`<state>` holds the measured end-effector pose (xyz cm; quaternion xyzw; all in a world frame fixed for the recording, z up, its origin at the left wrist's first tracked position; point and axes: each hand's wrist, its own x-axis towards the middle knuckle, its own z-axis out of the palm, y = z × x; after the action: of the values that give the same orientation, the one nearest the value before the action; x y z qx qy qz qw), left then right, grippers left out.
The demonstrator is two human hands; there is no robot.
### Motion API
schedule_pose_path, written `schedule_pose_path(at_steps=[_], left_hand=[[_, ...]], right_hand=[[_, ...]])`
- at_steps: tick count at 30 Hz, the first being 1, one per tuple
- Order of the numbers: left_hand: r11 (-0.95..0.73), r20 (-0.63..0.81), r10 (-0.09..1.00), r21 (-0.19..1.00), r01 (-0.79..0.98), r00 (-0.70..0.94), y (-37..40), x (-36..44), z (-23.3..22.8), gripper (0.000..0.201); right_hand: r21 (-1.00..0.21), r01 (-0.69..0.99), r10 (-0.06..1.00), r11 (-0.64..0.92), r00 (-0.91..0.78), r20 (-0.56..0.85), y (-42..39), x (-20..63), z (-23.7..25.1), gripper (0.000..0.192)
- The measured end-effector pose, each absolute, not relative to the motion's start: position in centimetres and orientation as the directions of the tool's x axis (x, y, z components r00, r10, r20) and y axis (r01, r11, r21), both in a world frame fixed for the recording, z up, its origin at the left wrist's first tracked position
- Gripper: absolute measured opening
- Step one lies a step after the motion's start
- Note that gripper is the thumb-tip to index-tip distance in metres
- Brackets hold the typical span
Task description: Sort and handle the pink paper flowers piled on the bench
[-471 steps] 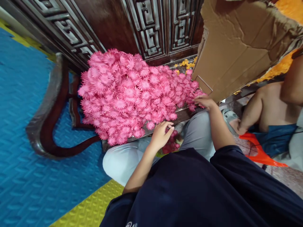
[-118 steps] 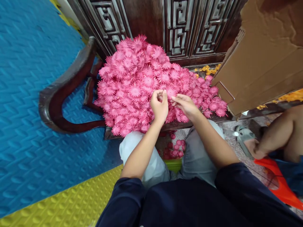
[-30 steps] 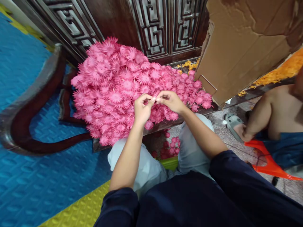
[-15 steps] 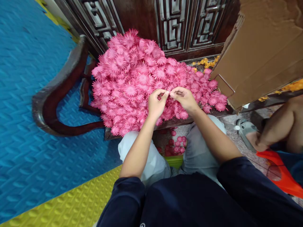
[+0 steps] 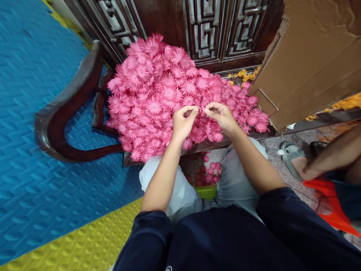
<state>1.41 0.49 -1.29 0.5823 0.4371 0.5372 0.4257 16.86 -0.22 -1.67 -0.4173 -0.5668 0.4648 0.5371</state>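
A large heap of pink artificial flower heads [image 5: 155,107] covers the dark wooden bench seat in front of me. Over the heap's front part, my left hand [image 5: 184,122] is closed in a pinch of thumb and forefinger. Just to its right, my right hand [image 5: 220,116] pinches in the same way, a small gap between the two sets of fingertips. Whatever lies between the fingertips is too small to make out against the pink petals. Several more pink flower heads [image 5: 210,172] lie on the floor between my knees.
A curved wooden armrest [image 5: 53,131] borders the heap at left. A large cardboard box [image 5: 310,67] stands at right, with yellow flower pieces [image 5: 244,74] behind its edge. Another person's leg and sandalled foot [image 5: 293,158] are at right, near an orange-red bag [image 5: 327,199]. Carved panels rise behind.
My fingertips were touching and have drawn slightly apart, the left hand shifting a little to the left. The other person's leg at right has moved.
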Motion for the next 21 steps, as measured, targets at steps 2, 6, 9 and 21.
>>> schedule_pose_path(at_steps=[2, 6, 9, 21], left_hand=[[-0.231, 0.23, 0.973, 0.972, 0.037, 0.027, 0.5, 1.5, -1.2, 0.007], [-0.217, 0.217, 0.976, 0.976, 0.014, 0.018, 0.4, 1.5, -1.1, 0.006], [-0.224, 0.224, 0.975, 0.973, 0.063, 0.002, 0.3, 1.6, -0.9, 0.007], [-0.18, 0.179, 0.984, 0.981, 0.069, 0.017, 0.1, 2.0, -1.0, 0.001]], right_hand=[[-0.976, -0.023, 0.974, 0.218, -0.066, 0.219, -0.2, 16.8, -1.8, 0.036], [-0.983, -0.044, 0.982, 0.179, -0.051, 0.181, -0.2, 16.6, -2.0, 0.04], [-0.985, -0.078, 0.986, 0.151, -0.058, 0.156, -0.3, 16.4, -2.1, 0.041], [-0.985, -0.099, 0.99, 0.139, 0.027, 0.137, -0.1, 15.9, -2.0, 0.045]])
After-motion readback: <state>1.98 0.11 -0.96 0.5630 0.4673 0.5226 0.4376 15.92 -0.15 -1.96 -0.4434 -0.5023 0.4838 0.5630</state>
